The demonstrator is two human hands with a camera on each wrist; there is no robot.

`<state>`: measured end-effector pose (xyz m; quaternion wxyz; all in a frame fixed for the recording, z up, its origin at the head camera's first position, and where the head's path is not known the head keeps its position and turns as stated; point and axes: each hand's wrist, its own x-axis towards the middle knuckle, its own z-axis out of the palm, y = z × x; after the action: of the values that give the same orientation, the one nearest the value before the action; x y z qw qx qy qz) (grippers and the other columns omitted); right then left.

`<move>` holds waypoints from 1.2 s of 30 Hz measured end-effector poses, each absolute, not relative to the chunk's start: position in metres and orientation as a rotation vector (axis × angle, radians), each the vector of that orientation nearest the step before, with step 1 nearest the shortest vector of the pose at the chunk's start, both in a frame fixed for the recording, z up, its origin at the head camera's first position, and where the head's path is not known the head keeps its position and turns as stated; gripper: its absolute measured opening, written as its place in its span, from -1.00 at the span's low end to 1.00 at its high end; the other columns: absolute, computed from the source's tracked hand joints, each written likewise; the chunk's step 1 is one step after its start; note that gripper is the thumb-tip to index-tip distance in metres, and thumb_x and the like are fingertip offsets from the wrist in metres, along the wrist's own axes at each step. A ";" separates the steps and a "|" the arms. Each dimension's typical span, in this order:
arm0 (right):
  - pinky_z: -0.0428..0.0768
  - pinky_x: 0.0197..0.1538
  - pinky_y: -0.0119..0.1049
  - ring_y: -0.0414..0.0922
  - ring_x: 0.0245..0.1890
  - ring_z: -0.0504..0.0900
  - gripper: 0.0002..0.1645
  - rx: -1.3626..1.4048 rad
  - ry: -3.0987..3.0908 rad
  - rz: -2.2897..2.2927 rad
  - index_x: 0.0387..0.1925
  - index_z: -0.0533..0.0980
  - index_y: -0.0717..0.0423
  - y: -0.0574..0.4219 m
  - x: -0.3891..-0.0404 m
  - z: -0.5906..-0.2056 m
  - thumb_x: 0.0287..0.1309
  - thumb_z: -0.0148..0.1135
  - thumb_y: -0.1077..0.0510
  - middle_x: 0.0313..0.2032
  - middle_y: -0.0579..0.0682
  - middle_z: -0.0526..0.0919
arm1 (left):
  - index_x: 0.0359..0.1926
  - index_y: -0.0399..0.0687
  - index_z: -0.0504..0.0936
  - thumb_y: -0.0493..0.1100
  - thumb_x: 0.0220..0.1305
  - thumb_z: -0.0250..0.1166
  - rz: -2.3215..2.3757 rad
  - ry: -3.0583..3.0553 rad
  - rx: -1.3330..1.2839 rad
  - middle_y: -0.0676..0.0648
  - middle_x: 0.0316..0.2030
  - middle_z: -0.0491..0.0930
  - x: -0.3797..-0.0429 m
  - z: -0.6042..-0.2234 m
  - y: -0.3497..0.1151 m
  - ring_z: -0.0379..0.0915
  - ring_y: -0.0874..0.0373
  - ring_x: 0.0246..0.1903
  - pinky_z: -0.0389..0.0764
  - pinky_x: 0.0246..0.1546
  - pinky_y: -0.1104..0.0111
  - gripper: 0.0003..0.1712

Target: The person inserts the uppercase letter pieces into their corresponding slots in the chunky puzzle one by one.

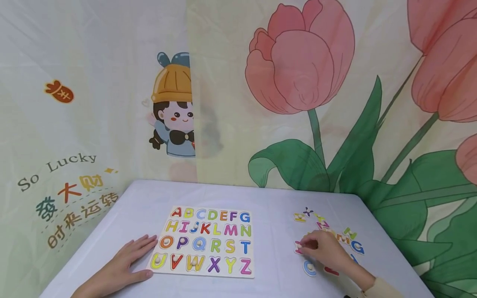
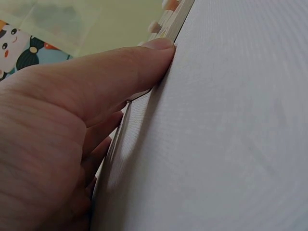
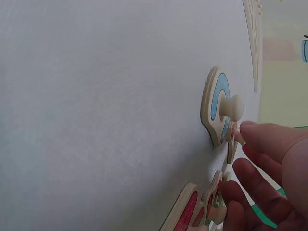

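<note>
My left hand (image 1: pixel 124 265) lies on the table with fingers extended, against the left edge of a wooden alphabet puzzle board (image 1: pixel 205 267). In the left wrist view the thumb (image 2: pixel 144 60) presses along the board's edge. Knobbed letters such as Q (image 1: pixel 199 244) and W (image 1: pixel 194 263) sit in the board's lower rows. Over the loose letters at the right, my right hand (image 1: pixel 326 248) pinches the knob of a pink letter piece (image 1: pixel 297 248), partly hidden by the fingertips. A blue letter C (image 3: pixel 214 106) with a round knob lies close to this hand.
Several other knobbed letters lie around the right hand, among them a blue G (image 1: pixel 357 247), a purple X (image 1: pixel 307 212) and a red piece (image 1: pixel 331 271). A white cloth covers the table (image 1: pixel 275 231). Printed curtains (image 1: pixel 223 103) hang behind it.
</note>
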<state>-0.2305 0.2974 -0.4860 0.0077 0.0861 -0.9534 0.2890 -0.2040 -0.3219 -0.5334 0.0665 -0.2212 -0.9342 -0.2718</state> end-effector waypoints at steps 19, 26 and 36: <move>0.58 -0.31 -0.45 -0.24 -0.37 0.54 -0.88 0.276 -2.943 0.916 -0.30 0.80 -0.15 0.260 -0.236 -0.474 0.12 0.63 0.10 -0.40 -0.28 0.69 | 0.49 -0.01 0.52 0.29 0.21 0.50 -0.786 -2.745 -0.719 -0.15 0.45 0.50 -0.203 -0.533 -0.320 -0.34 0.87 0.44 -0.41 0.39 0.83 -0.07; 0.60 -0.31 -0.42 -0.23 -0.33 0.57 -0.90 0.523 -2.877 1.002 -0.24 0.81 -0.09 0.183 -0.255 -0.459 0.21 0.58 0.07 -0.38 -0.29 0.68 | 0.51 0.04 0.50 0.32 0.21 0.49 -0.814 -2.780 -0.689 -0.13 0.48 0.47 -0.202 -0.531 -0.322 -0.36 0.89 0.42 -0.43 0.37 0.84 -0.06; 0.53 -0.35 -0.46 -0.29 -0.41 0.51 -0.91 0.726 -2.828 1.043 -0.27 0.81 -0.07 0.071 -0.285 -0.468 0.23 0.57 0.05 -0.46 -0.32 0.61 | 0.50 0.04 0.51 0.29 0.21 0.50 -0.804 -2.725 -0.730 -0.13 0.47 0.48 -0.201 -0.534 -0.325 -0.31 0.83 0.47 -0.40 0.41 0.82 -0.07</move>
<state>-0.2850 0.0709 -0.4677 0.0207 0.2340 -0.9119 0.3365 -0.2010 -0.3248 -0.5336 0.1038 -0.2476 -0.9240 -0.2725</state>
